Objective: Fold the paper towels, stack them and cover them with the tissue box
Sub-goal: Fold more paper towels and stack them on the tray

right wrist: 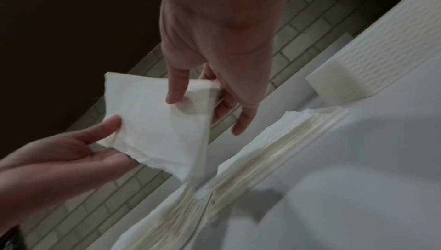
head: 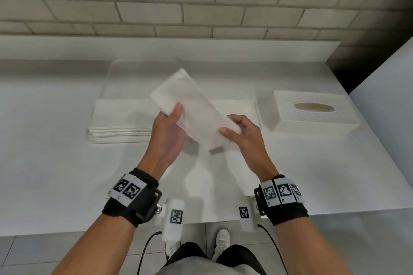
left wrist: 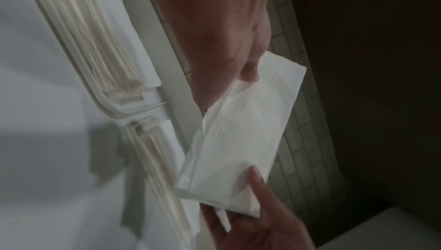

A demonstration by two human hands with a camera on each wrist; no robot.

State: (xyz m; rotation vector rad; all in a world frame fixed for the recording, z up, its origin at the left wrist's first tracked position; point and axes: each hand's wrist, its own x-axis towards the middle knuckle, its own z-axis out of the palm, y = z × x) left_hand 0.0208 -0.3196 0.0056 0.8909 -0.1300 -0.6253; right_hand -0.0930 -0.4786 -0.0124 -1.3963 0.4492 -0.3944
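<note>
A folded white paper towel [head: 192, 107] [left wrist: 241, 141] [right wrist: 152, 124] is held in the air above the counter, slanting from far left to near right. My left hand [head: 169, 127] pinches its left edge, thumb on top. My right hand [head: 241, 131] [right wrist: 190, 91] pinches its near right end, with the thumb on top and fingers underneath. Behind it lies a flat stack of paper towels [head: 120, 118] [left wrist: 95, 33] [right wrist: 262, 156] on the counter. The white textured tissue box [head: 312, 111] [right wrist: 381, 61] stands at the right, slot up, apart from both hands.
The white counter [head: 55, 174] runs to a low ledge [head: 67, 47] and a grey brick wall [head: 201, 0]. A clear tray [head: 125, 76] lies behind the stack. A white panel [head: 384, 100] rises at the far right. The counter's front edge is just beyond my wrists.
</note>
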